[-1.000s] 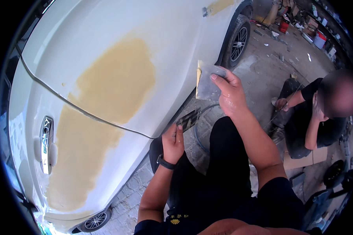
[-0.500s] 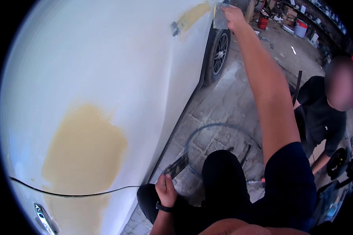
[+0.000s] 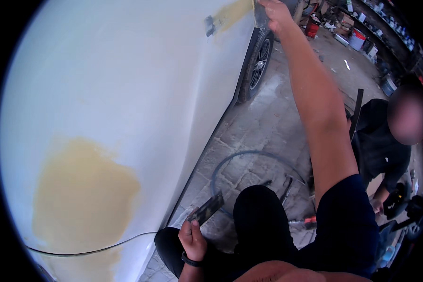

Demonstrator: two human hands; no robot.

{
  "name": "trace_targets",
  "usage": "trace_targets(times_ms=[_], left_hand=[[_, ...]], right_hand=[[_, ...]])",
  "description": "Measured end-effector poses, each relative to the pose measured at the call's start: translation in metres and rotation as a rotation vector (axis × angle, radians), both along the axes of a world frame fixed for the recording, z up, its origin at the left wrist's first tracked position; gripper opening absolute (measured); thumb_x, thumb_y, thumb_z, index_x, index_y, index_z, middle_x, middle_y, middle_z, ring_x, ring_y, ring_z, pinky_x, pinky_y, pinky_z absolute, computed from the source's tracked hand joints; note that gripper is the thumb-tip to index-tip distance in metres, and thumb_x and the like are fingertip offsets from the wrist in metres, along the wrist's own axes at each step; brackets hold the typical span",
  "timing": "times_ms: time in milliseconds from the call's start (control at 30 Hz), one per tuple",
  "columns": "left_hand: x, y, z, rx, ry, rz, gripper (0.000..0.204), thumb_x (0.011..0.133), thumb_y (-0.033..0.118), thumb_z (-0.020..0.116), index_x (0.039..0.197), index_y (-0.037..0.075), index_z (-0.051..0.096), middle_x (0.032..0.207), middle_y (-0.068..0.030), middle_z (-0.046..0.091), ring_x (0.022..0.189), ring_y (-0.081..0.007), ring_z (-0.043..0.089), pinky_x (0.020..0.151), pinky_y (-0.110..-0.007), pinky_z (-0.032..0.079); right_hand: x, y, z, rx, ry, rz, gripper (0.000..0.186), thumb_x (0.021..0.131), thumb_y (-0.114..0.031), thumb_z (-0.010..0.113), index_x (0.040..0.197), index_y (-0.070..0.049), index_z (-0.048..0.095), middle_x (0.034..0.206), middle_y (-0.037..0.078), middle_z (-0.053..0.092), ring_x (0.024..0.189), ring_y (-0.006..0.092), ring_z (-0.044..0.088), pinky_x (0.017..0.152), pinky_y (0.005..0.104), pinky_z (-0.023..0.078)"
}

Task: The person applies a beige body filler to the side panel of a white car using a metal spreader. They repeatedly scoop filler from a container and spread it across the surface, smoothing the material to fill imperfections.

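Observation:
My right hand is stretched far forward to the top edge of the view, beside the wheel arch of a white car. Its fingers are closed; the clear flat spreader seen in them half a second ago now barely shows. A streak of yellowish filler with a grey spot at its end lies on the panel just left of that hand. Low in the middle, my left hand grips a dark flat board, tilted up near my knee. A large yellowish filler patch covers part of the white car panel.
The car's wheel stands below my right hand. A grey hose loops over the paved floor, with tools near my knee. At the right another person in dark clothes sits or crouches. Cans, a white-and-red bucket and shelves fill the back right.
My right hand has moved slightly up, and the spreader has mostly gone out of sight. The view has shifted, so the large filler patch sits lower and further left. My left hand still holds the board.

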State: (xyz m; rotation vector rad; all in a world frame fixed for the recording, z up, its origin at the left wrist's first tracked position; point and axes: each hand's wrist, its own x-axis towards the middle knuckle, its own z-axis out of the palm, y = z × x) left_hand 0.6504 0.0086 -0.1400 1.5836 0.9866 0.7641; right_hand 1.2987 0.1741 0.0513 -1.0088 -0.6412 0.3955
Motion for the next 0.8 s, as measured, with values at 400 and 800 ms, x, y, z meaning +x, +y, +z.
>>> trace_targets(times_ms=[400, 800], left_hand=[[-0.027, 0.001, -0.008, 0.025, -0.034, -0.031, 0.032, 0.112, 0.017, 0.052, 0.122, -0.008, 0.069, 0.096, -0.0031, 0.069, 0.085, -0.0070, 0.055, 0.075, -0.024, 0.044], [-0.041, -0.003, 0.011, 0.044, -0.200, -0.051, 0.036, 0.111, 0.015, 0.049, 0.128, -0.012, 0.065, 0.123, -0.0200, 0.074, 0.113, -0.0219, 0.069, 0.103, -0.035, 0.051]], right_hand=[[-0.123, -0.006, -0.005, 0.083, 0.023, -0.134, 0.024, 0.098, -0.010, 0.072, 0.117, 0.004, 0.072, 0.106, 0.008, 0.074, 0.092, 0.0195, 0.069, 0.085, 0.0364, 0.056], [-0.209, -0.003, -0.007, 0.061, -0.010, -0.309, 0.023, 0.099, -0.008, 0.069, 0.115, 0.006, 0.074, 0.083, 0.001, 0.064, 0.069, 0.0084, 0.049, 0.062, 0.0292, 0.042]])
